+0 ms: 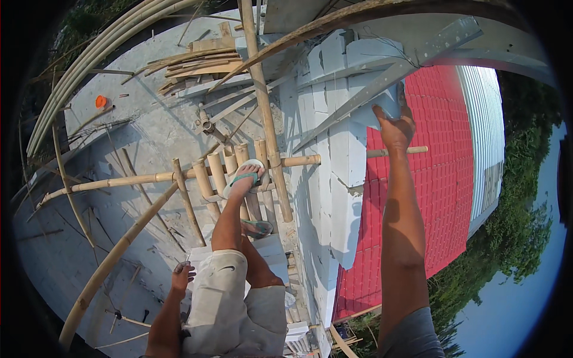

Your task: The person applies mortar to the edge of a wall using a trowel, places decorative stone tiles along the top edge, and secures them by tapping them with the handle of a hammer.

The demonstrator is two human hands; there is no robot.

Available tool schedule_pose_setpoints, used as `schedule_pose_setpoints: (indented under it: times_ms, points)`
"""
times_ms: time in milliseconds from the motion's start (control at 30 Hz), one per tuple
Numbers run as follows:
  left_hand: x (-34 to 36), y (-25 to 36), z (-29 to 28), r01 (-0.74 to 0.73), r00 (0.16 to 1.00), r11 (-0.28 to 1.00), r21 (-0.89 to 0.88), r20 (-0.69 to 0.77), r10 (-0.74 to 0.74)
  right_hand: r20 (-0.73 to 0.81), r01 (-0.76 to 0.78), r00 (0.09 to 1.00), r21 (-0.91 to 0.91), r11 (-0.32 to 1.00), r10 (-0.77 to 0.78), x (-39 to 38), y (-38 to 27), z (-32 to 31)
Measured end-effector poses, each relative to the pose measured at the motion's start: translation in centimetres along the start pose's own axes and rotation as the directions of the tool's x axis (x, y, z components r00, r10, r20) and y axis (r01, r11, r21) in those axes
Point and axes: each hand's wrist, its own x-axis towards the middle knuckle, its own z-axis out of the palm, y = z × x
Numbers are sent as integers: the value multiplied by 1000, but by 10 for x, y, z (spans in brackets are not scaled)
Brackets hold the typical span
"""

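Nearest the head camera, the right forearm (404, 238) rises just right of the block wall (349, 158); its right hand (395, 128) is closed around the end of a pale block (388, 102) at the wall's top. The left hand (182, 275) hangs well left of the wall, fingers partly curled; whether it holds anything cannot be told. Risk, in judgement: if the grip slips or the block is loose, it could drop toward the red roof (418, 179) right of the wall. A sandalled foot (248, 172) rests on round bamboo poles (203, 179) left of the wall; a rolling pole or slipping sole could cost balance. A metal strip (430, 53) crosses before the wall and could be knocked. Hidden: the block's underside, some right fingertips and the left palm; the right upper arm is cut off.
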Motion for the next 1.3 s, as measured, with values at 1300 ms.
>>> schedule_pose_setpoints:
  times_ms: [1300]
  points:
    - [12,24,43,21,1000,999,41,1,-22,230,-47,971,-76,996,64,54,-29,-4]
